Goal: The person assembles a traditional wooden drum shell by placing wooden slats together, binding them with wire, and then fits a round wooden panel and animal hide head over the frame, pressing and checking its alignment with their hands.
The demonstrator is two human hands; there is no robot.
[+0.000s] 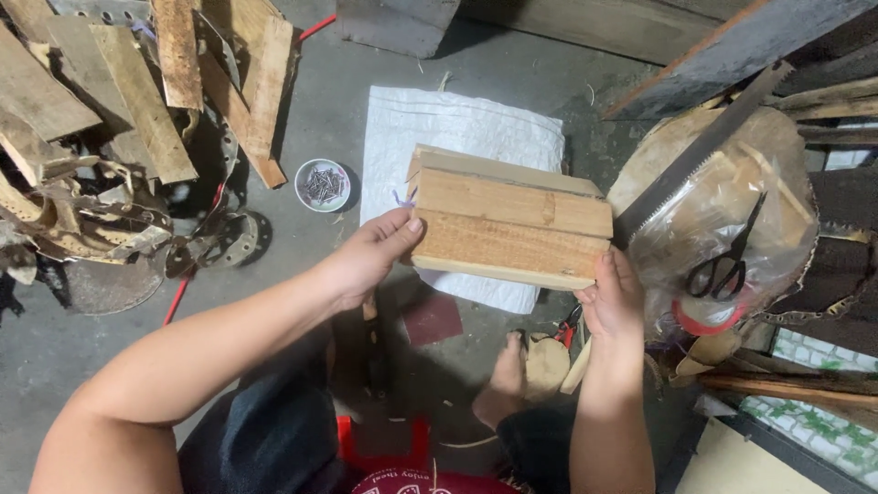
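I hold a small panel of light wooden slats (508, 220) up in front of me with both hands, its planks running left to right and tilted down to the right. My left hand (369, 256) grips its left edge, thumb on top. My right hand (611, 297) grips its lower right corner. A white woven sack (439, 123) lies on the concrete floor beneath the panel.
A small bowl of nails (323, 185) sits on the floor left of the sack. Scrap wood and perforated metal strips (119, 137) pile up at left. At right, a hand saw (695, 155) and black scissors (727, 265) rest on a plastic-covered round stump. My foot (506, 380) is below.
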